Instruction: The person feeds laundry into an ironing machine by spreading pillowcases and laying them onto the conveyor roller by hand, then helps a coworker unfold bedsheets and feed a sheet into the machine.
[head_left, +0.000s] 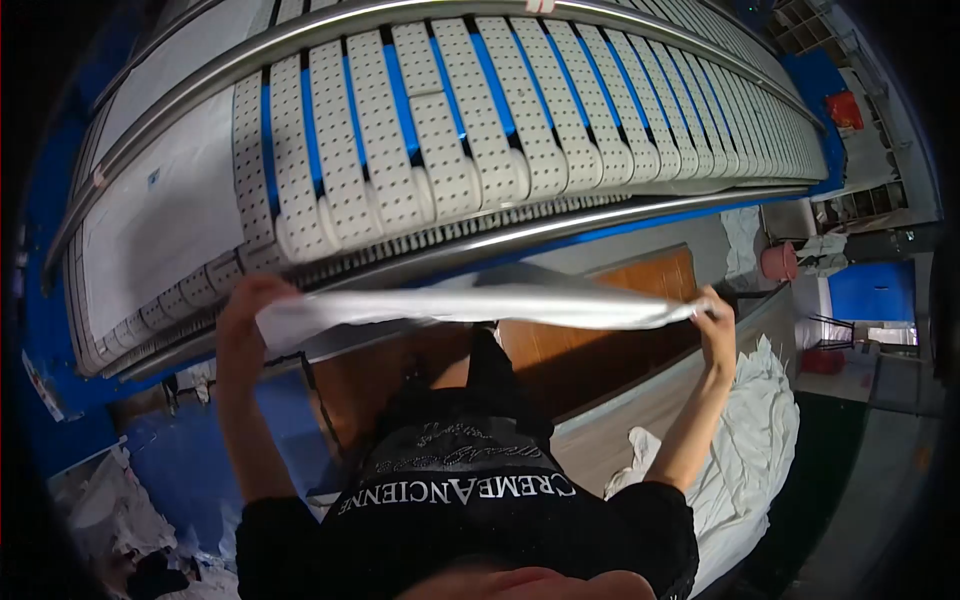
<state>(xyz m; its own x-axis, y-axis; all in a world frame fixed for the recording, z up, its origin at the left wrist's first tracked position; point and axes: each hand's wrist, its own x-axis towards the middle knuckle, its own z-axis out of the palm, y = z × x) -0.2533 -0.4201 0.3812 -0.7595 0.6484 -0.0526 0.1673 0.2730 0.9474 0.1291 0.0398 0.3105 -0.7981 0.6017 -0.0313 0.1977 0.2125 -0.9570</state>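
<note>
Stretching white cloth (480, 307) near the front edge of the conveyor (478, 115), I grip its ends in left hand (248, 302) and right hand (714, 318).

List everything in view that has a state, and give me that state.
White cloth: stretched lengthwise between both hands
Left hand: closed on one end, blurred
Right hand: gripping the other end
White sheet: spread over the belts' left part
Perforated belts: moving or stopped, cannot tell
Cloth pile: crumpled
Pink bucket: upright, contents unclear
</note>
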